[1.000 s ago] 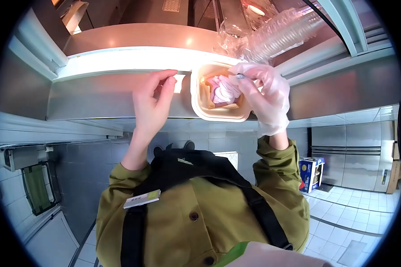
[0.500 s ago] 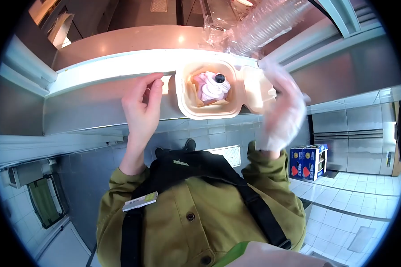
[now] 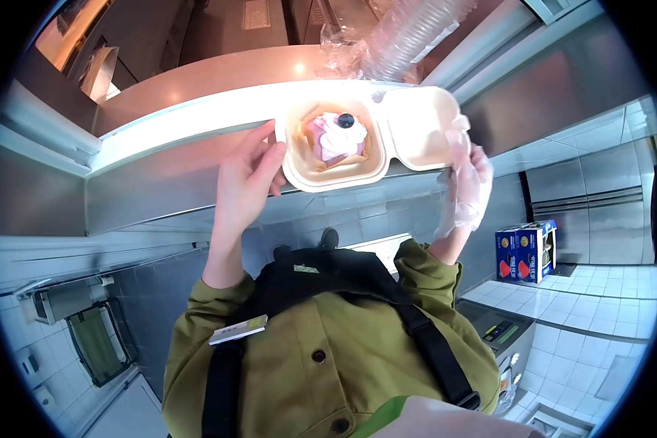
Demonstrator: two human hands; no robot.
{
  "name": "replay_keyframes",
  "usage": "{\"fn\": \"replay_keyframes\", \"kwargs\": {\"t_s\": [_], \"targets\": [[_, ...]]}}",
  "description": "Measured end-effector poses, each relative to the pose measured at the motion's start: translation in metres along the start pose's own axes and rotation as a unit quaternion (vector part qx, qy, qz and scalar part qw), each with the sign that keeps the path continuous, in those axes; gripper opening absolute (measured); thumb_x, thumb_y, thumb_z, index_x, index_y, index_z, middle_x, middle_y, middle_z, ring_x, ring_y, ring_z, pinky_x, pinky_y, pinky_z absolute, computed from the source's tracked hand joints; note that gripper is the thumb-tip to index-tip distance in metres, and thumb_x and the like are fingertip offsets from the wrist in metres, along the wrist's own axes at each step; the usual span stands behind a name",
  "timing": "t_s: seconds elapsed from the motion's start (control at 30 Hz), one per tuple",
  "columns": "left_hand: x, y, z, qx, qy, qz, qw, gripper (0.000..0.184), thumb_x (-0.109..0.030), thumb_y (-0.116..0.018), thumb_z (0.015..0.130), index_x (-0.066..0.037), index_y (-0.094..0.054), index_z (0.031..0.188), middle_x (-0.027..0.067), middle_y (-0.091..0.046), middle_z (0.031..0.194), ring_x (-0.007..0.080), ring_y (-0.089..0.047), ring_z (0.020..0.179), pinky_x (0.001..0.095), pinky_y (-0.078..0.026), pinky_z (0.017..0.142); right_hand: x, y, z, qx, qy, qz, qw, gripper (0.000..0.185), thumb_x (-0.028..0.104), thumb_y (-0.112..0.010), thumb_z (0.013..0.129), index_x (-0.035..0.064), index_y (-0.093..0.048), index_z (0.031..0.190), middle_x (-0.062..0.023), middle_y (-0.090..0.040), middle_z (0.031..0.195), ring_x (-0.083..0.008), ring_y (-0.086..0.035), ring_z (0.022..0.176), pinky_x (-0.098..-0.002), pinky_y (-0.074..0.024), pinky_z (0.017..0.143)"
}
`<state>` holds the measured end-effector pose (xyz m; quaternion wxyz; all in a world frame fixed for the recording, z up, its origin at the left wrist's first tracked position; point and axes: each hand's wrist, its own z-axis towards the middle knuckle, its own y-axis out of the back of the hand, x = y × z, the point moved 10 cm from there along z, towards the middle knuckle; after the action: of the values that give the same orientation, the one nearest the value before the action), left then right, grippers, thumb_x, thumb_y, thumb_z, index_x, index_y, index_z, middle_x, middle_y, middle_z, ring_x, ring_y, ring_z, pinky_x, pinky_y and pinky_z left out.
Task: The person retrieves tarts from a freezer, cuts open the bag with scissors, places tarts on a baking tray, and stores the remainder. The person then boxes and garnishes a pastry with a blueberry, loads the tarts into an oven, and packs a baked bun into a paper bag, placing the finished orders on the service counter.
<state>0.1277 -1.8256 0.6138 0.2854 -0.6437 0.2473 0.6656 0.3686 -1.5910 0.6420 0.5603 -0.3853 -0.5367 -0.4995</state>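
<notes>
An opened clamshell takeout box point(image 3: 293, 164) sits at the edge of the metal counter, its lid point(image 3: 422, 130) laid out flat to the right. Inside the base is a cupcake point(image 3: 336, 143) in brown paper, topped with pale purple cream and one blueberry point(image 3: 345, 121). My bare left hand point(image 3: 244, 181) grips the base's left edge, thumb on the rim and fingers partly hidden underneath. Around the lid's right edge closes my right hand point(image 3: 471, 184), which wears a clear plastic glove.
Stacked clear plastic cups point(image 3: 420, 36) in a plastic bag lie behind the white window ledge point(image 3: 197, 113). Blue printed cartons point(image 3: 525, 252) stand at the right on the tiled floor. A green folding seat point(image 3: 96, 343) is at lower left.
My left hand has moved right and taken the base's edge. My right hand has come down onto the lid, which now lies flatter and farther open. The view has shifted slightly.
</notes>
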Motion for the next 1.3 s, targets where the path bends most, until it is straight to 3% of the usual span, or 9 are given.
{"fn": "replay_keyframes", "kwargs": {"t_s": [0.27,0.37,0.57,0.67,0.77,0.83,1.03,1.07,1.3], "targets": [[0.001,-0.005,-0.005,0.007,0.01,-0.066,0.998,0.038,-0.013,-0.052,0.086,0.005,-0.043,0.118,0.0058,-0.055,0.066,0.0082,-0.051,0.054,0.0199,-0.042,0.045,0.097,-0.028,-0.031,-0.059,0.216,0.029,0.974,0.027,0.02,-0.07,0.073,-0.0024,-0.055,0.079,-0.0076,-0.058,0.08,-0.0066,-0.047,0.066,-0.0195,-0.0386,0.064],[0.0,-0.006,-0.005,0.015,0.008,-0.064,0.998,0.038,-0.012,-0.052,0.086,0.006,-0.043,0.118,0.0058,-0.055,0.066,0.0084,-0.052,0.055,0.0202,-0.042,0.046,0.115,-0.043,-0.042,-0.023,0.301,0.048,0.952,0.023,0.015,-0.069,0.072,-0.0018,-0.056,0.08,-0.0141,-0.058,0.093,-0.0093,-0.05,0.072,-0.0214,-0.0389,0.068],[0.0,-0.005,-0.006,0.015,0.015,-0.075,0.997,0.038,-0.012,-0.051,0.086,0.006,-0.043,0.119,0.0056,-0.055,0.066,0.0084,-0.052,0.055,0.0209,-0.043,0.047,0.131,-0.082,-0.069,0.129,0.312,0.199,0.92,0.025,0.01,-0.062,0.076,-0.0041,-0.054,0.096,-0.0183,-0.055,0.104,-0.0172,-0.052,0.09,-0.0262,-0.0373,0.083],[0.001,-0.006,-0.005,0.028,0.016,-0.088,0.996,0.036,-0.01,-0.05,0.086,0.006,-0.042,0.117,0.0063,-0.055,0.067,0.0094,-0.053,0.056,0.0217,-0.044,0.048,0.113,-0.088,-0.063,0.105,0.285,0.041,0.952,0.027,0.008,-0.052,0.084,-0.0041,-0.05,0.107,-0.0143,-0.056,0.103,-0.018,-0.053,0.093,-0.0291,-0.039,0.086],[0.0,-0.012,-0.005,0.064,0.042,-0.149,0.986,0.028,-0.008,-0.048,0.086,0.006,-0.042,0.11,0.0091,-0.057,0.072,0.0126,-0.056,0.061,0.0234,-0.047,0.053,0.111,-0.128,-0.062,0.24,0.267,-0.005,0.933,0.026,0.009,-0.06,0.078,-0.0028,-0.056,0.101,-0.0133,-0.057,0.103,-0.0158,-0.055,0.087,-0.028,-0.0433,0.078],[0.007,-0.024,-0.007,0.102,0.086,-0.224,0.965,0.022,-0.007,-0.047,0.086,0.005,-0.041,0.104,0.0115,-0.057,0.076,0.015,-0.057,0.064,0.0248,-0.049,0.057,0.112,-0.148,-0.073,0.326,0.263,-0.062,0.906,0.031,0.008,-0.059,0.081,-0.0035,-0.053,0.108,-0.0124,-0.054,0.111,-0.0148,-0.052,0.097,-0.0265,-0.0387,0.086],[0.021,-0.065,-0.022,0.172,0.161,-0.318,0.918,0.014,-0.007,-0.043,0.088,0.005,-0.042,0.096,0.0151,-0.056,0.087,0.0209,-0.061,0.074,0.0293,-0.052,0.066,0.119,-0.156,-0.095,0.309,0.361,-0.424,0.771,0.059,0.026,-0.071,0.069,-0.0035,-0.049,0.115,-0.02,-0.048,0.117,-0.0211,-0.056,0.097,-0.0293,-0.0435,0.083],[0.02,-0.07,-0.024,0.18,0.158,-0.319,0.917,0.014,-0.007,-0.042,0.088,0.005,-0.042,0.096,0.0152,-0.056,0.087,0.0212,-0.061,0.075,0.0295,-0.052,0.067,0.115,-0.152,-0.091,0.296,0.314,-0.411,0.803,0.072,0.029,-0.075,0.061,-0.0035,-0.046,0.118,-0.023,-0.047,0.119,-0.0257,-0.058,0.096,-0.0309,-0.0447,0.082],[0.022,-0.078,-0.026,0.168,0.119,-0.316,0.926,0.015,-0.006,-0.038,0.09,0.005,-0.041,0.1,0.0153,-0.056,0.089,0.0211,-0.062,0.076,0.029,-0.052,0.068,0.103,-0.137,-0.081,0.266,0.336,-0.37,0.824,0.071,0.021,-0.074,0.063,-0.0052,-0.041,0.121,-0.0201,-0.056,0.105,-0.0204,-0.058,0.092,-0.0266,-0.0444,0.082]]}}
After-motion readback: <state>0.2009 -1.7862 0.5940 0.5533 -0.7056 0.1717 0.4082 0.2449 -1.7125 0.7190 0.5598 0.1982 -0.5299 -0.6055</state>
